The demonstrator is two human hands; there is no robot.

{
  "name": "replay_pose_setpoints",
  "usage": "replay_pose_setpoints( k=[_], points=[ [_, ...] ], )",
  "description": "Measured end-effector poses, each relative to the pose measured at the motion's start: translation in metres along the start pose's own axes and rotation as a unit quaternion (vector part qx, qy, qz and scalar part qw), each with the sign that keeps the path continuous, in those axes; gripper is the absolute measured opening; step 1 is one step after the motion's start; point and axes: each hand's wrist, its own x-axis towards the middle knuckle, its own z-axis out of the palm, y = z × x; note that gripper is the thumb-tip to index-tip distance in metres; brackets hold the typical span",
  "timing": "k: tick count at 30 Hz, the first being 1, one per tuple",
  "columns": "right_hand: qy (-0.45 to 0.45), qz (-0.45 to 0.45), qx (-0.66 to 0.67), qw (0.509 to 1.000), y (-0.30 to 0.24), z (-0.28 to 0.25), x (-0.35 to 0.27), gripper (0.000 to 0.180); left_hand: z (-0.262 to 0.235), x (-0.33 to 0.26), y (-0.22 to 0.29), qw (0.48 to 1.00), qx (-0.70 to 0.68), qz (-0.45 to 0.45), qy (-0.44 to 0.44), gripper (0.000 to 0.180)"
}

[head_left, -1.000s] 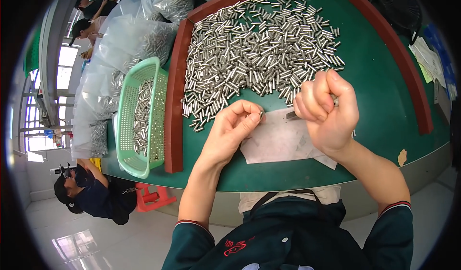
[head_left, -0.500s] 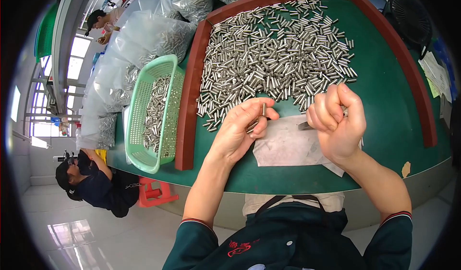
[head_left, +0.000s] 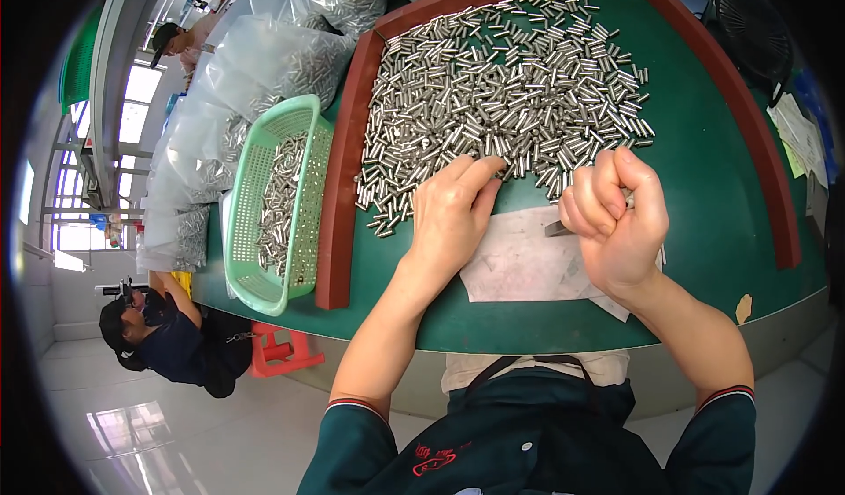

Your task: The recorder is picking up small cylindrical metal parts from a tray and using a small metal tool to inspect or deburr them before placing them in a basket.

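Observation:
Short shiny metal pins [head_left: 502, 99] lie in a wide, loose heap on the green table. My left hand [head_left: 449, 213] is palm down at the heap's near edge, fingers curled and fingertips touching the pins. Thumb and forefinger are close together, and whatever they grip is hidden. To the right, my right hand [head_left: 616, 222] is closed in a fist above a stained whitish cloth [head_left: 519, 262]. From that fist a flat metal tool [head_left: 555, 228] sticks out to the left; most of it is covered by the fingers.
Red-brown rails [head_left: 339, 231] border the heap. Left of them stands a green plastic basket [head_left: 273, 297] holding more pins. Clear bags of pins [head_left: 290, 64] line the far left. A black fan [head_left: 748, 33] stands at far right. Two other people are at left, one beside a red stool [head_left: 286, 350].
My left hand has turned from palm up, with a pin held upright at its fingertips, to palm down, reaching forward to the heap. My right hand has barely moved.

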Motion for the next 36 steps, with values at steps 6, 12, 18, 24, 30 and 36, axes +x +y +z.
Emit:
replay_pose_setpoints(
  k=[6,12,18,24,30,36],
  points=[
    [0.002,0.008,0.004,1.0,-0.001,0.0,0.001,0.038,0.003,0.001,-0.005,0.999,-0.009,0.03,0.007,0.009],
    [0.004,0.001,0.0,1.0,-0.005,0.002,0.0,0.038,-0.008,0.001,0.014,0.999,-0.04,0.016,-0.005,0.008],
    [-0.034,0.026,-0.036,0.998,0.001,-0.001,0.0,0.038,-0.016,-0.018,0.028,0.973,-0.137,-0.048,-0.178,0.007],
    [-0.045,0.042,-0.034,0.998,0.007,-0.005,-0.001,0.039,-0.014,-0.021,0.024,0.972,-0.152,-0.06,-0.168,0.011],
    [-0.048,0.04,-0.03,0.998,0.008,-0.004,-0.002,0.039,-0.012,-0.022,0.024,0.969,-0.169,-0.068,-0.168,0.011],
    [-0.05,0.038,-0.039,0.997,0.009,-0.002,-0.002,0.039,-0.013,-0.021,0.024,0.967,-0.164,-0.077,-0.18,0.011]
  ],
)
